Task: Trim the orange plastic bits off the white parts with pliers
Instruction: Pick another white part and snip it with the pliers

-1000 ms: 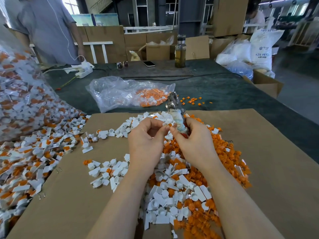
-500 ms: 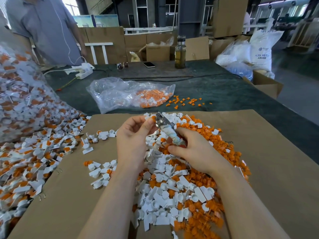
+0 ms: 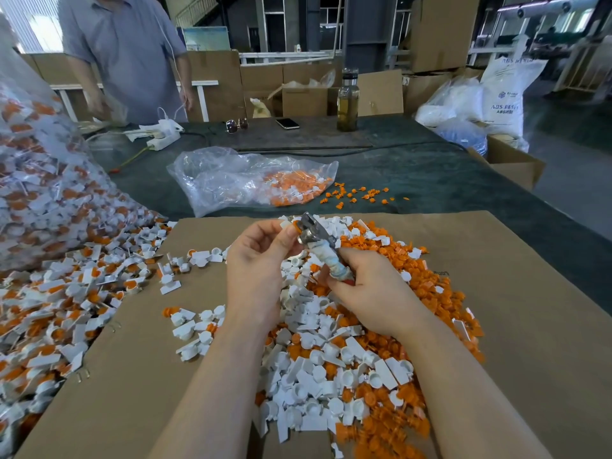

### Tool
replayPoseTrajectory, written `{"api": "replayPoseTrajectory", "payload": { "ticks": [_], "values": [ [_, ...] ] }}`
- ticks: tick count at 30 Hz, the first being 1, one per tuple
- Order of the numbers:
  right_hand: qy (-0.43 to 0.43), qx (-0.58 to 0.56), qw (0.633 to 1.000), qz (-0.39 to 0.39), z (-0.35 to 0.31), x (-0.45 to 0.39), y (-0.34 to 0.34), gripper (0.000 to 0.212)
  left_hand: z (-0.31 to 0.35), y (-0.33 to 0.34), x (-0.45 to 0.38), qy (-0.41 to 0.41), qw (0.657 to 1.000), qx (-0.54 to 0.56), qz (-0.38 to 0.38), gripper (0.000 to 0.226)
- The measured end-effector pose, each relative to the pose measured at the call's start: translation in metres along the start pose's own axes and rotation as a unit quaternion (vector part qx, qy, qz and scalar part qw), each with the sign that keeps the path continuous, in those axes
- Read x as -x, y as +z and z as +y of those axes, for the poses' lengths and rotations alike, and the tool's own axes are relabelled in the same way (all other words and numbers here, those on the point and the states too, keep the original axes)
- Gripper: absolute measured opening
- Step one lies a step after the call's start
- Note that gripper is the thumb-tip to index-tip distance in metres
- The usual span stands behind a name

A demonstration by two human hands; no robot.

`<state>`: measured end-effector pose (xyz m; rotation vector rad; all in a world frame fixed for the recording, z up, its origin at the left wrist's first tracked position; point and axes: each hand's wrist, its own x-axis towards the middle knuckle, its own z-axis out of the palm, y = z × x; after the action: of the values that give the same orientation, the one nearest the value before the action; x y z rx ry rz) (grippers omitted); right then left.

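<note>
My left hand (image 3: pixel 256 256) pinches a small white part (image 3: pixel 285 224) between thumb and fingers, raised above the cardboard sheet (image 3: pixel 139 376). My right hand (image 3: pixel 367 289) grips the tape-wrapped handles of the pliers (image 3: pixel 318 241), whose metal jaws point up-left and meet the white part at my left fingertips. Under both hands lies a heap of trimmed white parts (image 3: pixel 318 369) mixed with cut orange bits (image 3: pixel 390 253). Untrimmed white-and-orange parts (image 3: pixel 56 303) spill across the left side.
A big clear bag of untrimmed parts (image 3: pixel 36 180) bulges at the left. A flatter plastic bag with orange bits (image 3: pixel 251 177) lies beyond the cardboard on the dark table (image 3: pixel 430 183). A bottle (image 3: pixel 347 101), phone (image 3: pixel 287 123) and power strip (image 3: pixel 159 135) sit farther back. A person (image 3: pixel 126 54) stands behind.
My left hand rose and shifted left with the white part. The pliers tilted from nearly upright to pointing up-left, and their jaws came against the part.
</note>
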<state>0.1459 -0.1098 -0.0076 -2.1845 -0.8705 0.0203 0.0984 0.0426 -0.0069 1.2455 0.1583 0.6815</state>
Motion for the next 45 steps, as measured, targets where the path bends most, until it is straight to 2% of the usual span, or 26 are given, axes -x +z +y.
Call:
{"api": "replayPoseTrajectory", "payload": {
  "ticks": [4,10,13,18,20,23,26,31,32,34,36,37,38,39,41,42,43,45],
  "values": [
    [-0.005,0.018,1.0,0.007,0.001,-0.001,0.001,0.005,0.002,0.001,0.0,-0.014,1.0,0.013,0.005,0.005],
    [-0.006,0.114,0.992,0.045,0.003,-0.002,0.006,0.003,0.005,-0.002,-0.003,-0.112,0.99,0.072,0.043,0.003],
    [0.007,0.139,0.988,0.073,0.007,-0.003,0.004,0.007,0.01,-0.014,-0.009,-0.174,0.96,0.169,0.14,0.008],
    [0.044,0.169,0.979,0.108,0.015,-0.004,0.002,0.01,0.014,-0.04,-0.02,-0.232,0.881,0.309,0.273,0.015],
    [0.052,0.174,0.976,0.116,0.017,-0.005,0.002,0.015,0.014,-0.047,-0.023,-0.233,0.854,0.348,0.307,0.019],
    [0.06,0.177,0.975,0.12,0.018,-0.006,0.001,0.017,0.014,-0.051,-0.024,-0.219,0.835,0.381,0.331,0.026],
    [0.066,0.18,0.974,0.123,0.019,-0.006,0.0,0.011,0.016,-0.052,-0.022,-0.199,0.828,0.404,0.335,0.03],
    [0.075,0.191,0.97,0.133,0.018,-0.005,0.0,0.015,0.016,-0.052,-0.021,-0.171,0.825,0.405,0.356,0.039],
    [0.079,0.193,0.969,0.137,0.018,-0.005,-0.001,0.014,0.017,-0.051,-0.022,-0.177,0.837,0.377,0.354,0.038],
    [0.086,0.194,0.967,0.14,0.018,-0.005,-0.001,0.013,0.019,-0.047,-0.022,-0.209,0.887,0.244,0.331,0.031],
    [0.093,0.196,0.966,0.142,0.019,-0.006,-0.001,0.013,0.02,-0.038,-0.02,-0.211,0.935,0.04,0.281,0.02],
    [0.097,0.199,0.965,0.142,0.02,-0.006,-0.001,0.012,0.018,-0.033,-0.017,-0.189,0.947,-0.078,0.25,0.016],
    [0.102,0.203,0.964,0.14,0.02,-0.006,-0.001,0.01,0.016,-0.029,-0.014,-0.157,0.943,-0.207,0.21,0.014],
    [0.108,0.207,0.963,0.137,0.021,-0.006,0.0,0.008,0.012,-0.026,-0.011,-0.125,0.916,-0.344,0.163,0.013],
    [0.12,0.216,0.96,0.133,0.022,-0.007,0.0,0.011,0.001,-0.025,-0.006,-0.093,0.805,-0.578,0.092,0.02],
    [0.126,0.222,0.958,0.132,0.023,-0.007,0.0,0.014,-0.004,-0.026,-0.004,-0.09,0.752,-0.648,0.081,0.026],
    [0.132,0.228,0.956,0.131,0.023,-0.007,0.0,0.017,-0.007,-0.027,-0.003,-0.093,0.713,-0.69,0.083,0.032],
    [0.146,0.233,0.953,0.128,0.024,-0.007,0.001,0.019,-0.007,-0.03,-0.002,-0.11,0.67,-0.725,0.114,0.043]
  ]
}}
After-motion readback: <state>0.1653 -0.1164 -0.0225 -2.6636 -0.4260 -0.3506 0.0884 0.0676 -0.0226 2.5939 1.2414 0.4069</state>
